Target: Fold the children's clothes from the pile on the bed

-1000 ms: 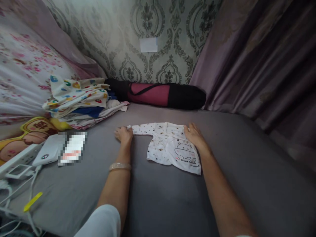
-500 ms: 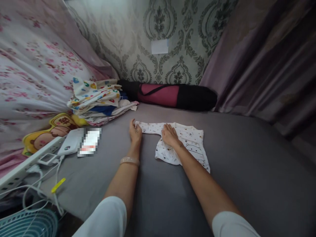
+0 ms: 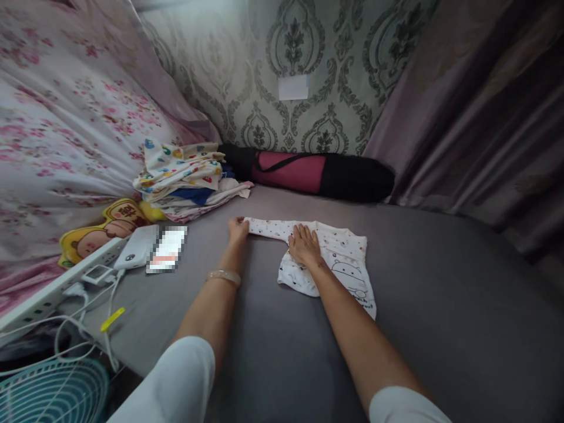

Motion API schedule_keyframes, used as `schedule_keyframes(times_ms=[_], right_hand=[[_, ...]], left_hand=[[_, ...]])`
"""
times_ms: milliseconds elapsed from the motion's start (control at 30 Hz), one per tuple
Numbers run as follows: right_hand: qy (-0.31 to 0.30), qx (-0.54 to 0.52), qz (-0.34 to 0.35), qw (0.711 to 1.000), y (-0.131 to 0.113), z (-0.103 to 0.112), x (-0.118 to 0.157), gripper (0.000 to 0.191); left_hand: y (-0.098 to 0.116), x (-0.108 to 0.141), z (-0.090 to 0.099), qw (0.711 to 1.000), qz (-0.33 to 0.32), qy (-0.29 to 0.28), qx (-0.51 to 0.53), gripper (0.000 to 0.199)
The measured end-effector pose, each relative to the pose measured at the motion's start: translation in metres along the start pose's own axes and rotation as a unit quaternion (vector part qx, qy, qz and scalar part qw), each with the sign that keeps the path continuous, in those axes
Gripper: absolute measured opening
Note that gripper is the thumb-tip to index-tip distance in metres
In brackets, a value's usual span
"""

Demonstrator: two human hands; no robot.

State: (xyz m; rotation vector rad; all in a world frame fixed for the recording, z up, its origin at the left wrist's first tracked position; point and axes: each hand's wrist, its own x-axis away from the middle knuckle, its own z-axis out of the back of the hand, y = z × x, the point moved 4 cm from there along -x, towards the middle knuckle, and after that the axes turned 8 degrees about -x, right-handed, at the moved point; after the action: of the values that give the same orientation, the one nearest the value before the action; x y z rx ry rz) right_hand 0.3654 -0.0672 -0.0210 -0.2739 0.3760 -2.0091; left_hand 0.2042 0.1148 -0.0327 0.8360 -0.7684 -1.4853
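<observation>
Small white cloth shirt with cartoon animal print (image 3: pixel 343 242): lies spread at the centre of the grey sheet (image 3: pixel 282 358), its long sleeve pointing toward nine o'clock.
Left hand (image 3: pixel 238 230): fingers curled, pinches the sleeve's cuff at the shirt's ten o'clock side; a pale, ring-shaped bracelet (image 3: pixel 224 277) circles the forearm.
Right hand (image 3: pixel 305 244): palm down, fingers straight and slightly apart, rests flat where sleeve meets body, grasping nothing.
Long black-and-maroon fabric bag (image 3: pixel 288 171): lies at twelve o'clock, beyond the shirt.
Heap of multicoloured patterned cloth (image 3: pixel 178 170): sits at ten o'clock.
</observation>
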Motion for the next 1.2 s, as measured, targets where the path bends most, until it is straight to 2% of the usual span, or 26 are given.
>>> schedule_keyframes(times_ms=[167,300,467,633,1000,1200], right_hand=[[-0.009,0.003,-0.006,1.0,0.001,-0.001,-0.001,0.061],[-0.01,0.003,-0.006,1.0,0.001,-0.002,-0.001,0.061],[-0.035,0.016,-0.021,0.999,-0.002,0.002,-0.005,0.06],[-0.062,0.05,-0.034,0.996,-0.011,0.016,-0.011,0.06],[-0.112,0.057,-0.057,0.99,-0.012,0.034,-0.027,0.073],[-0.09,-0.009,-0.061,0.994,-0.015,0.035,-0.026,0.07]], left_hand=[[0.006,0.002,0.008,0.996,0.06,-0.022,0.056,0.021],[0.024,0.009,0.015,0.991,0.069,-0.03,0.107,0.021],[0.061,0.015,0.021,0.985,0.048,-0.049,0.161,0.028],[0.094,0.027,0.019,0.966,-0.011,-0.105,0.238,0.033],[0.108,0.047,0.019,0.959,-0.047,-0.146,0.237,0.039],[0.128,0.065,0.007,0.946,-0.067,-0.189,0.253,0.04]])
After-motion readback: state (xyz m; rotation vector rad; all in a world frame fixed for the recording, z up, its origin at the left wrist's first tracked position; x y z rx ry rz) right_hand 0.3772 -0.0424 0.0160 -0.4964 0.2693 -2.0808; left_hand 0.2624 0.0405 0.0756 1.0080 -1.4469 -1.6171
